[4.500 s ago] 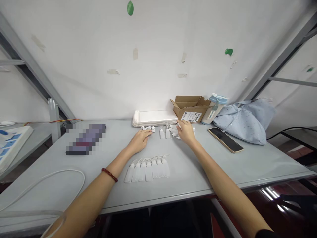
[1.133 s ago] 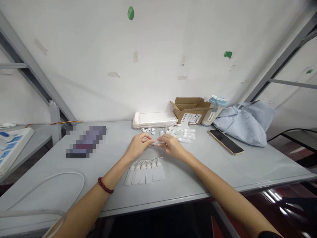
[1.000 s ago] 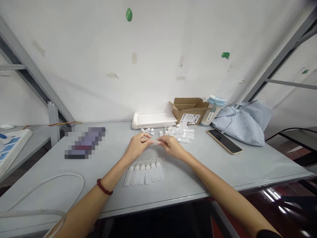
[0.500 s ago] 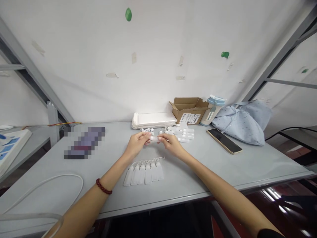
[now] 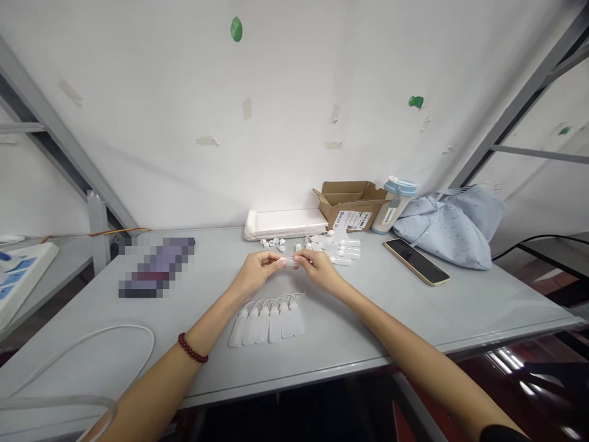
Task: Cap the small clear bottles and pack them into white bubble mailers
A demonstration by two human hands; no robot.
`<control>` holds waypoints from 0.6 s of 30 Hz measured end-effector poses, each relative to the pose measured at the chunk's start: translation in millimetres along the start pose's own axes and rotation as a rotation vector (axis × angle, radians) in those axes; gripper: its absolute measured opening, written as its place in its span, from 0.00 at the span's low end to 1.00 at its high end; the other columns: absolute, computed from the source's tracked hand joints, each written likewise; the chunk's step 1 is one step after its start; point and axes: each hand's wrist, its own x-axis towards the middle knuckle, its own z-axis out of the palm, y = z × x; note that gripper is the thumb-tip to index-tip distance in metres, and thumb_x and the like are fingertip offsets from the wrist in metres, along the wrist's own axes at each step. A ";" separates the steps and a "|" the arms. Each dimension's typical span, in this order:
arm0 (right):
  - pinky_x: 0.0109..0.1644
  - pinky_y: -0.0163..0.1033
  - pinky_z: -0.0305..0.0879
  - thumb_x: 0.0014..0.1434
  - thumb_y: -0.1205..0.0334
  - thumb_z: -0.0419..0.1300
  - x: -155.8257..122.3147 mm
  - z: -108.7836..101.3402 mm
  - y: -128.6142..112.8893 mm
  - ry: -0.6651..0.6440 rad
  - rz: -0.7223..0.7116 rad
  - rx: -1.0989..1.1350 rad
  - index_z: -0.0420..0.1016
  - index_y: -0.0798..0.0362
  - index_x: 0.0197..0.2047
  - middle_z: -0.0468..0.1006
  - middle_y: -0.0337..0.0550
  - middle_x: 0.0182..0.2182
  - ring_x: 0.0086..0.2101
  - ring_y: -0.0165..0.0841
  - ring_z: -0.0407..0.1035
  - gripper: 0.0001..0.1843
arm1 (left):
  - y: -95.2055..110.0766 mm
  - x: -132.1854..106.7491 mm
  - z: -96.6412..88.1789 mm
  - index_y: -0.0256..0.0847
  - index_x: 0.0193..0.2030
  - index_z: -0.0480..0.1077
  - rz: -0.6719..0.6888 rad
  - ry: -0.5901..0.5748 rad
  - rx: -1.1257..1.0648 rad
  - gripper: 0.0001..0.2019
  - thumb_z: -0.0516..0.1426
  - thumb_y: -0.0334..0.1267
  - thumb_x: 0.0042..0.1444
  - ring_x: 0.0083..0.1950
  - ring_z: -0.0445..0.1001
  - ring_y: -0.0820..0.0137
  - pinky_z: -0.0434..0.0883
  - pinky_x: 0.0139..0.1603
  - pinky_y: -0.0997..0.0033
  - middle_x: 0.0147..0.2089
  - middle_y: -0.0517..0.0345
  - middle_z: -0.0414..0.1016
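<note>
My left hand [image 5: 255,274] and my right hand [image 5: 317,270] meet above the middle of the grey table [image 5: 483,307]. Both pinch the ends of one small translucent plastic bottle [image 5: 289,262] held sideways between their fingertips. Just below them, a row of several flat white bottles [image 5: 269,319] lies side by side with thin tubes curling from their tops. Behind my hands are a few small white caps [image 5: 272,243] and a loose heap of more small bottles [image 5: 338,247].
At the back stand a stack of white trays [image 5: 285,222], an open cardboard box [image 5: 352,204] and a blue-lidded cup [image 5: 393,204]. A phone [image 5: 416,261] and a blue cloth bag [image 5: 448,230] lie at the right. A clear hose [image 5: 87,344] loops at the left.
4.5 s ago my hands reached apart to the caps and the bottle heap. They then came together on one bottle, and over the last second it has stayed pinched between them with little movement.
</note>
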 end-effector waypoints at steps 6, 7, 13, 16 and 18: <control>0.30 0.32 0.55 0.61 0.60 0.49 -1.1 -1.2 -2.1 0.001 -0.004 -0.004 0.73 0.55 0.28 0.75 0.39 0.24 0.24 0.27 0.63 0.15 | -0.1 -0.2 -1.2 0.38 0.32 0.75 0.046 -0.002 0.017 0.16 0.65 0.47 0.39 0.39 0.73 0.63 0.68 0.42 0.65 0.35 0.52 0.78; 0.30 0.31 0.55 0.61 0.60 0.49 -1.1 -1.4 -2.4 -0.002 0.000 0.004 0.72 0.55 0.28 0.74 0.39 0.23 0.23 0.26 0.62 0.16 | -0.1 0.0 -1.1 0.38 0.33 0.75 0.052 0.003 0.021 0.17 0.66 0.47 0.38 0.39 0.73 0.63 0.68 0.42 0.65 0.35 0.53 0.78; 0.27 0.31 0.54 0.61 0.57 0.49 -0.2 -2.1 -2.5 -0.006 0.021 0.091 0.72 0.55 0.28 0.73 0.38 0.22 0.20 0.25 0.58 0.17 | -3.0 2.4 1.3 0.38 0.35 0.74 0.053 0.010 0.003 0.17 0.62 0.49 0.45 0.38 0.71 0.68 0.66 0.41 0.70 0.37 0.54 0.76; 0.27 0.32 0.54 0.62 0.56 0.48 -0.1 -1.6 -1.7 0.011 0.024 0.087 0.72 0.55 0.28 0.72 0.37 0.22 0.20 0.25 0.58 0.18 | -5.5 4.1 2.5 0.36 0.28 0.72 -0.002 0.032 0.038 0.20 0.55 0.54 0.51 0.31 0.69 0.71 0.65 0.35 0.71 0.28 0.56 0.73; 0.27 0.32 0.54 0.62 0.56 0.48 -0.1 -1.0 -1.0 0.011 0.028 0.076 0.72 0.55 0.29 0.72 0.37 0.22 0.20 0.25 0.59 0.18 | -6.4 4.4 2.5 0.36 0.24 0.69 -0.003 0.019 0.060 0.22 0.54 0.56 0.52 0.27 0.67 0.72 0.65 0.33 0.72 0.23 0.58 0.70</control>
